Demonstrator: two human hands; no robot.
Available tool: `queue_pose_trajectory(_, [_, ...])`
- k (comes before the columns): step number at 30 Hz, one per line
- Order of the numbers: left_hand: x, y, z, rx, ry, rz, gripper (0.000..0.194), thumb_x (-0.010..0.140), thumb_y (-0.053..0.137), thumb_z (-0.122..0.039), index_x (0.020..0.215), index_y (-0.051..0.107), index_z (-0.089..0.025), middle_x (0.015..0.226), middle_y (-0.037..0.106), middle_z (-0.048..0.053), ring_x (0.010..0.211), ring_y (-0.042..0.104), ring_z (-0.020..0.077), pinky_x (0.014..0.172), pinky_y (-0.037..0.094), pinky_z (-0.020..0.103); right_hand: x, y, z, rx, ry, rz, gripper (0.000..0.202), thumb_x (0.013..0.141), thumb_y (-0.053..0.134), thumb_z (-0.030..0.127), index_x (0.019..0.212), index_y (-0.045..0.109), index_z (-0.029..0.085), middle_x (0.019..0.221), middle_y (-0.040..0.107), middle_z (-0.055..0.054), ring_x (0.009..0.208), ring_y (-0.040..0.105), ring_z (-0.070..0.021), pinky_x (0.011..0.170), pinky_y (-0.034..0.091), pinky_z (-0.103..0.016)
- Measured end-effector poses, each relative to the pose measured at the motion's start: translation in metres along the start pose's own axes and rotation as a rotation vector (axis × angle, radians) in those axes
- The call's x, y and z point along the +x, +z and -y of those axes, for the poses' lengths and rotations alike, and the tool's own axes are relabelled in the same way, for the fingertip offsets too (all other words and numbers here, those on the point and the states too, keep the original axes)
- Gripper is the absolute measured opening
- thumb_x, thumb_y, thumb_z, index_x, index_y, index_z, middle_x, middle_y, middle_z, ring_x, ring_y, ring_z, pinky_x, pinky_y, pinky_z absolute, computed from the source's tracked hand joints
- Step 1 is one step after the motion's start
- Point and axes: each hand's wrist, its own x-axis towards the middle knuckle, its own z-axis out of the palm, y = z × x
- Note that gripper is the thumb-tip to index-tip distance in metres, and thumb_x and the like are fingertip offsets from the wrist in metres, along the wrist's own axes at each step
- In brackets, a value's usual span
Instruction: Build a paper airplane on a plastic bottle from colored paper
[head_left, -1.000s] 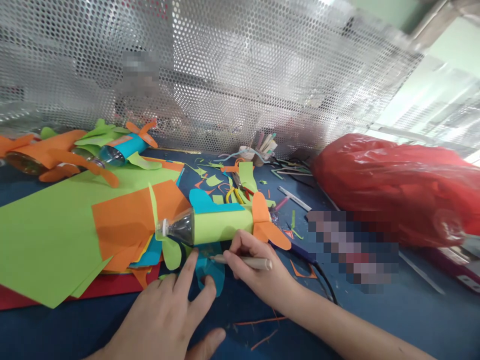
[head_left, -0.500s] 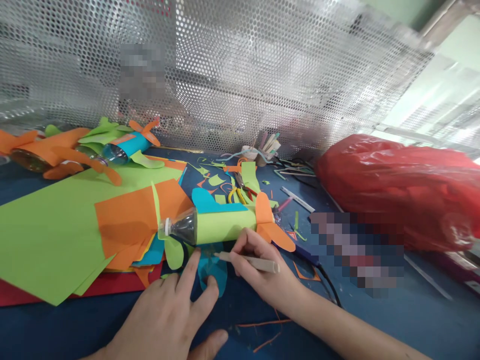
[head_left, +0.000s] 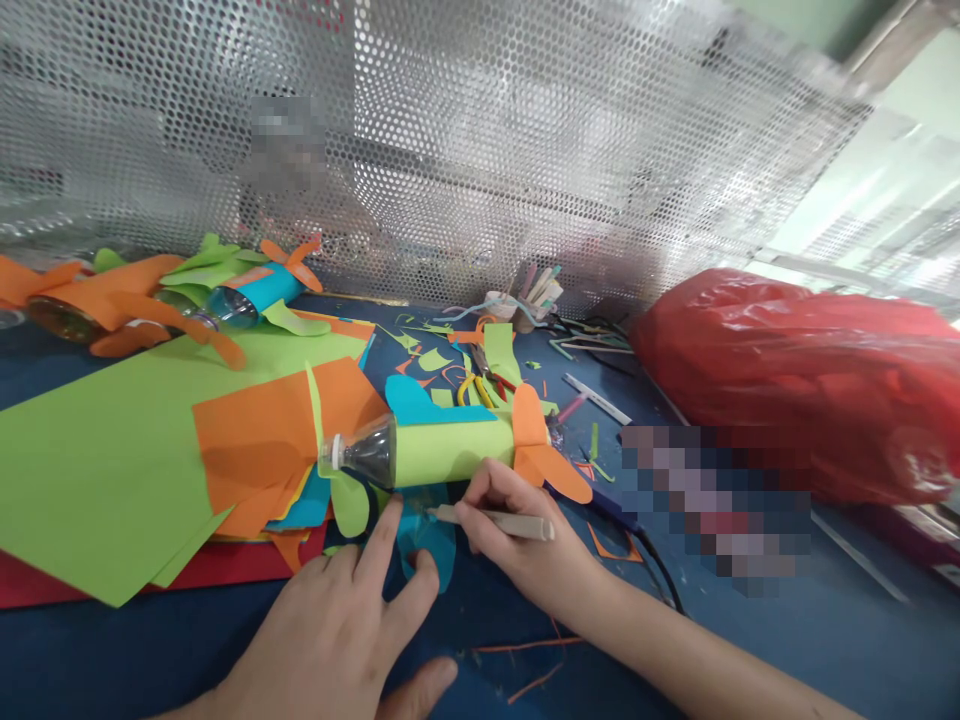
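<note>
A light-coloured marker is pinched in my right hand, its tip on a translucent blue piece at the lower middle. My left hand has its fingers spread, with two fingertips on or beside the left part of that blue piece. Just beyond lies a clear plastic bottle wrapped in green paper, its white cap to the left. A blue paper fin rises from the wrap, and orange paper blades are at its right end.
Green sheets and orange paper lie at the left, with decorated bottles behind. Pliers and paper scraps lie beyond the wrapped bottle. A red plastic bag is at the right, near a black cable.
My right hand and the marker's back end have shifted very slightly left. The marker tip stays on the blue piece, and my left hand is almost unmoved.
</note>
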Motion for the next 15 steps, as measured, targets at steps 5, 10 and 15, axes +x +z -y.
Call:
queue_pose_trajectory(5, [0.0009, 0.0007, -0.0002, -0.004, 0.003, -0.01, 0.041, 0.085, 0.055, -0.045, 0.117, 0.061, -0.019, 0.121, 0.062, 0.03, 0.068, 0.071, 0.0299, 0.055, 0.057, 0.04, 0.0001, 0.0001, 0.0001, -0.016, -0.002, -0.018, 0.017, 0.089, 0.052, 0.029, 0.076, 0.047, 0.022, 0.064, 0.047, 0.005, 0.056, 0.043, -0.0102, 0.05, 0.034, -0.021])
queue_pose_trajectory(10, [-0.0009, 0.0018, 0.001, 0.003, 0.008, -0.011, 0.041, 0.087, 0.052, -0.045, 0.118, 0.06, -0.019, 0.122, 0.061, 0.03, 0.068, 0.071, 0.0296, 0.055, 0.057, 0.04, 0.0005, 0.0006, 0.0005, 0.015, 0.001, 0.012, 0.017, 0.09, 0.053, 0.032, 0.077, 0.047, 0.022, 0.063, 0.047, 0.006, 0.055, 0.042, -0.0101, 0.05, 0.033, -0.021])
queue_pose_trajectory(15, [-0.0007, 0.0014, 0.0006, 0.007, 0.006, -0.017, 0.041, 0.087, 0.052, -0.045, 0.118, 0.06, -0.019, 0.121, 0.062, 0.03, 0.069, 0.071, 0.0301, 0.056, 0.057, 0.04, 0.0007, -0.0002, 0.0015, -0.018, 0.001, -0.003, 0.018, 0.09, 0.052, 0.032, 0.076, 0.047, 0.022, 0.063, 0.049, 0.005, 0.055, 0.044, -0.0101, 0.05, 0.034, -0.02])
